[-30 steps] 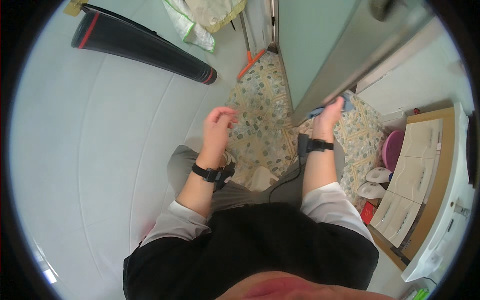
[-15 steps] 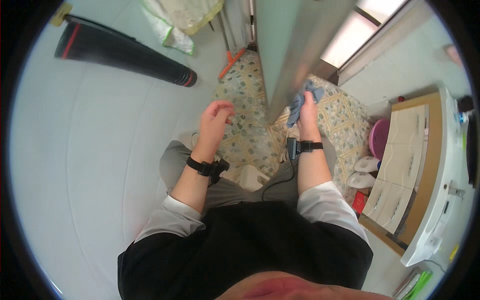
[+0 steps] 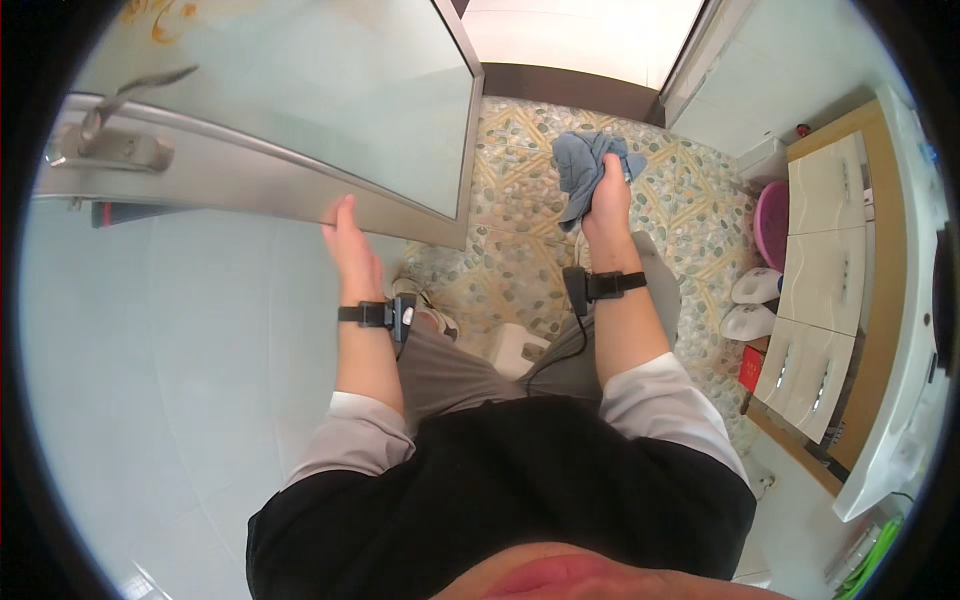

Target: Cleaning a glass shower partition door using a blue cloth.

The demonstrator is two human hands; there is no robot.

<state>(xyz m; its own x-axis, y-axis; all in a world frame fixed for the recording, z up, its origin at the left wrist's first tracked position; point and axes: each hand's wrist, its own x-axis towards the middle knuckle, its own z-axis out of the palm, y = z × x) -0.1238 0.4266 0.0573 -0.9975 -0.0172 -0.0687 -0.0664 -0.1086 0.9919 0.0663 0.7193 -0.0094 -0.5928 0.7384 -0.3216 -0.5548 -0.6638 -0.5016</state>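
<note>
A crumpled blue-grey cloth (image 3: 585, 170) is gripped in my right hand (image 3: 608, 212), held out in front of me over the floor, with its folds hanging past the thumb. My left hand (image 3: 352, 248) is raised to the edge of a door (image 3: 300, 110) with frosted glass and a metal frame. Its fingers are stretched out, the tips touching the lower part of the frame. To the left on the same frame is a metal lever handle (image 3: 125, 145).
A white plastic jug (image 3: 515, 350) stands between my legs on the pebble-patterned floor (image 3: 500, 270). Right of me are a washbasin cabinet (image 3: 825, 240), a pink basin (image 3: 771, 224) and white bottles (image 3: 748, 322). A dark threshold (image 3: 570, 90) lies ahead at the doorway.
The door has swung left, opening up the view of the doorway. My left hand has moved left and forward to its edge. The cloth stays in my right hand.
</note>
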